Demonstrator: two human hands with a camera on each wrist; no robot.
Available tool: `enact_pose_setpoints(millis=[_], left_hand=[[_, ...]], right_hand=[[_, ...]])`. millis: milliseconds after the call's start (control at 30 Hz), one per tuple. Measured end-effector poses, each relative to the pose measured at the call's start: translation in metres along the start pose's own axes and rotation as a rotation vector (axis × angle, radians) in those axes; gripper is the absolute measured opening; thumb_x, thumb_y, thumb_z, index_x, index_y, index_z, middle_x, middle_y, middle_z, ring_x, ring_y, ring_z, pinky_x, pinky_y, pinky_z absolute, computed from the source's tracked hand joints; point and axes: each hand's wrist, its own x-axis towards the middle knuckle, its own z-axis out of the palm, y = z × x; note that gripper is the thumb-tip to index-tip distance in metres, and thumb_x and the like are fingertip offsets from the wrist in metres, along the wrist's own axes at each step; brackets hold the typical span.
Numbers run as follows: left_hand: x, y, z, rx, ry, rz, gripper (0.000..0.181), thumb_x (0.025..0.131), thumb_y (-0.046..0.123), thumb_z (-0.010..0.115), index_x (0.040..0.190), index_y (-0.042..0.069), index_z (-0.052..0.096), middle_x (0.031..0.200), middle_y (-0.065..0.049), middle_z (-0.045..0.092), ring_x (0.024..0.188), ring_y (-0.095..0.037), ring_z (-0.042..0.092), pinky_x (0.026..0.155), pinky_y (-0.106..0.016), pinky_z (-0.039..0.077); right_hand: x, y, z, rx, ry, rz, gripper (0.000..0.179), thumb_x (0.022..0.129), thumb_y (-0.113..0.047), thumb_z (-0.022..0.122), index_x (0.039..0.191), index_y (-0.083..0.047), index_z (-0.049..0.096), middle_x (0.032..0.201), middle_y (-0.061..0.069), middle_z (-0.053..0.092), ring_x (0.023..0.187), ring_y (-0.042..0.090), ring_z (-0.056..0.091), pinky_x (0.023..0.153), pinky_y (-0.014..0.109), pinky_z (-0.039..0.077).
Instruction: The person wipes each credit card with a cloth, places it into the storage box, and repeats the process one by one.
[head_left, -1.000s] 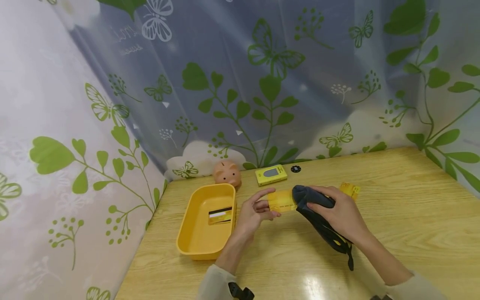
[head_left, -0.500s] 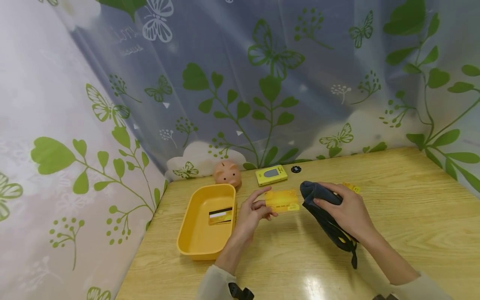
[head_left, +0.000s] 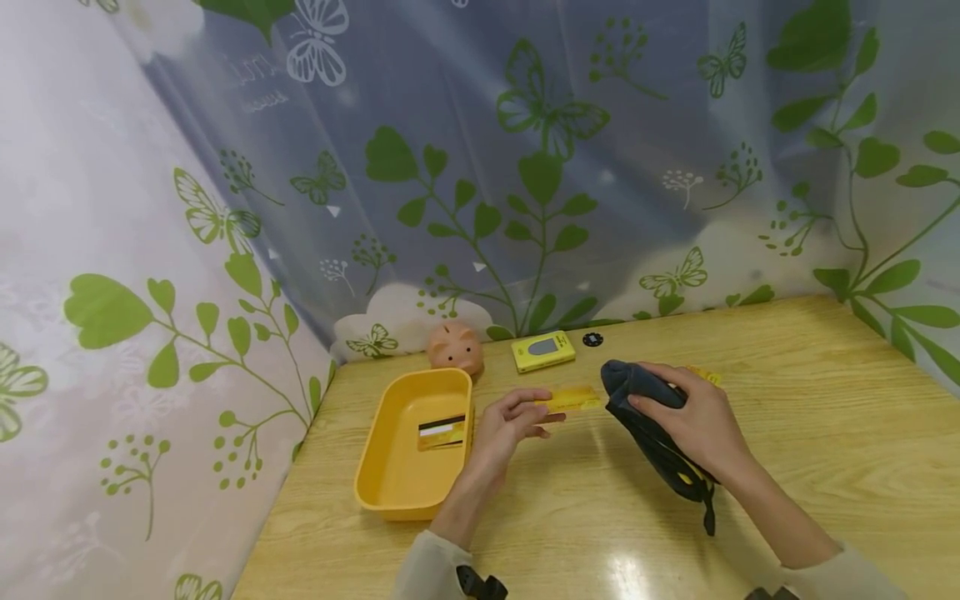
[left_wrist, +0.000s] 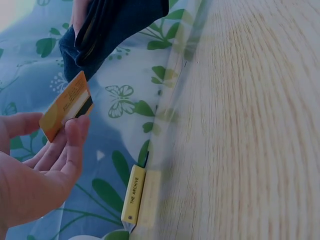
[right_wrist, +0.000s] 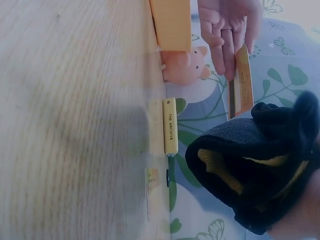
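Observation:
Between its thumb and fingers my left hand (head_left: 501, 429) pinches a gold bank card (head_left: 573, 398), seen tilted nearly edge-on in the head view. Its dark magnetic stripe shows in the left wrist view, where the card (left_wrist: 69, 106) stands up from the fingers. My right hand (head_left: 697, 417) grips a dark blue cloth pouch (head_left: 637, 392) with a hanging drawstring. In the right wrist view the pouch (right_wrist: 225, 137) gapes, showing a yellowish lining. The card's far end is close to the pouch but apart from it.
Left of my left hand stands a yellow plastic bin (head_left: 382, 475) with a card (head_left: 442, 432) inside. Behind it sits a pink piggy bank (head_left: 453, 346). A yellow box (head_left: 543, 352) and black chip (head_left: 592, 339) lie near the curtain. Another gold card (head_left: 707, 375) lies beyond my right hand.
The bank card has come out of the pouch and moved slightly left, then tilted flatter in my left hand. My right hand has shifted a little right with the pouch.

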Motion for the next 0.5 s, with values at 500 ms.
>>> enact_pose_setpoints(millis=[500], left_hand=[[0.0007,-0.0033,-0.0029,-0.016,0.015,-0.002,0.019,0.098,0.009,0.073,0.115,0.0,0.073,0.106,-0.014,0.078,0.102,-0.025,0.076,0.086,-0.038,0.062]], right_hand=[[0.0011,-0.002,-0.0016,0.007,-0.007,0.01,0.062,0.098,-0.037,0.075,0.149,-0.008,0.057,0.15,0.027,0.052,0.131,0.054,0.051,0.098,0.069,0.048]])
